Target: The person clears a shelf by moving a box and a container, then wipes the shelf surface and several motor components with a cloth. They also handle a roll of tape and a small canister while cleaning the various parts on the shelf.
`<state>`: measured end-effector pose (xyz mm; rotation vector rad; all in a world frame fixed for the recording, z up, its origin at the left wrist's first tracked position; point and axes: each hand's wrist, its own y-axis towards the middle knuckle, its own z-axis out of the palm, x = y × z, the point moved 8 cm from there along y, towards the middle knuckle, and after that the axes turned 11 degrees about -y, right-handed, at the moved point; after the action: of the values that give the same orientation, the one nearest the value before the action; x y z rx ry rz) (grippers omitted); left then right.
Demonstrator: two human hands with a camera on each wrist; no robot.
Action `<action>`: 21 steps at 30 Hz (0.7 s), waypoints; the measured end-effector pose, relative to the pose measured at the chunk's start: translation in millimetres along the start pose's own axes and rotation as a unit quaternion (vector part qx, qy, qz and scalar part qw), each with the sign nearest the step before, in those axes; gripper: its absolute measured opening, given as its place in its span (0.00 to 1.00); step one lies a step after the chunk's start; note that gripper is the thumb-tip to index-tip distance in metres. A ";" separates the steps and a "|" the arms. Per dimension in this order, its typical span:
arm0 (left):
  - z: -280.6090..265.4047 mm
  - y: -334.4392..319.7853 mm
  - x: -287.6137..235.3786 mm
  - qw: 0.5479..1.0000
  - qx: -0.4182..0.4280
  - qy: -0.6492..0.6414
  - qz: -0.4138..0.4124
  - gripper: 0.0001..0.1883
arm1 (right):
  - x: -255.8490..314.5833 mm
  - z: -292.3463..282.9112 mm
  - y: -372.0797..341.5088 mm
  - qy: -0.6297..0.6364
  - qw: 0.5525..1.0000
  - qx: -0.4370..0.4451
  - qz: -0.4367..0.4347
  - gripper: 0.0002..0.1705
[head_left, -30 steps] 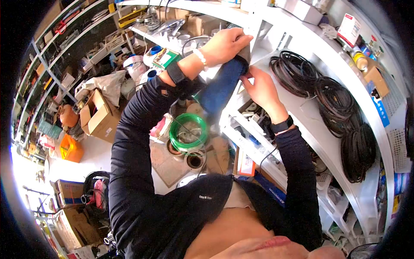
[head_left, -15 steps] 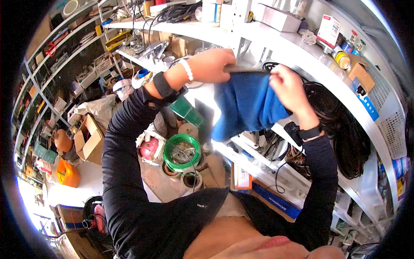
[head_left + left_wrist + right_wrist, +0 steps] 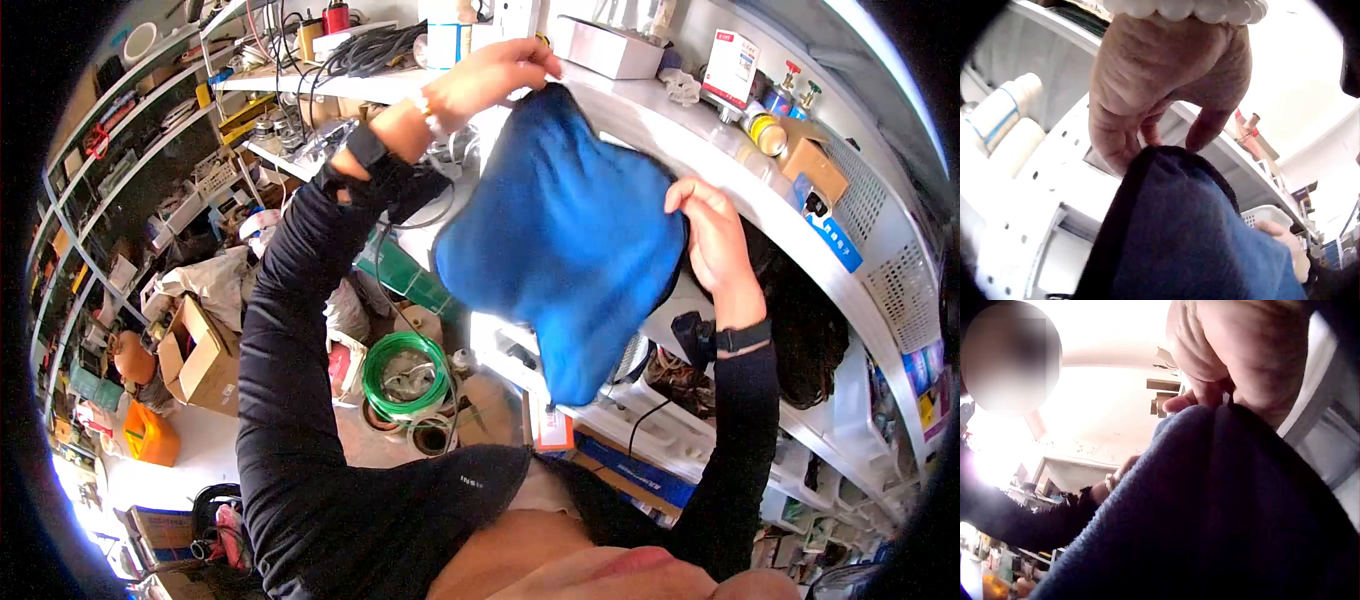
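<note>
Two pinches, hands apart: our left hand (image 3: 490, 82) has the blue cloth's (image 3: 565, 240) top, our right hand (image 3: 712, 235) its side; long axis drops cornerwise before white shelving (image 3: 690, 128). Cardboard box (image 3: 212, 380) gapes, contents unclear.

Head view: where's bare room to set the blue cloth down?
Floor, bordered by the orange container, open carton and black cables; also a narrow upper-shelf strip in front of the white box. Crowded: around the green coil.
</note>
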<state>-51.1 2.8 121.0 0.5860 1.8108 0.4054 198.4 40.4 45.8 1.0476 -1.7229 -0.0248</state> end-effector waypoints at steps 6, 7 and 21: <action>39.3 112.6 4.3 0.863 -0.016 0.497 0.088 0.16 | -13.1 31.6 -32.6 -0.184 0.983 0.020 -0.013 0.13; 43.9 147.5 45.2 0.797 0.067 0.596 0.078 0.15 | -20.1 40.7 -41.6 -0.211 0.976 0.037 0.039 0.13; 77.9 196.6 57.2 0.851 0.090 0.500 0.132 0.17 | 2.1 24.8 -100.3 -0.203 0.976 0.054 0.053 0.13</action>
<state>46.3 195.2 159.6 0.8457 2.7999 0.8406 241.6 -33.7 -11.8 1.0816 -2.1680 -0.0825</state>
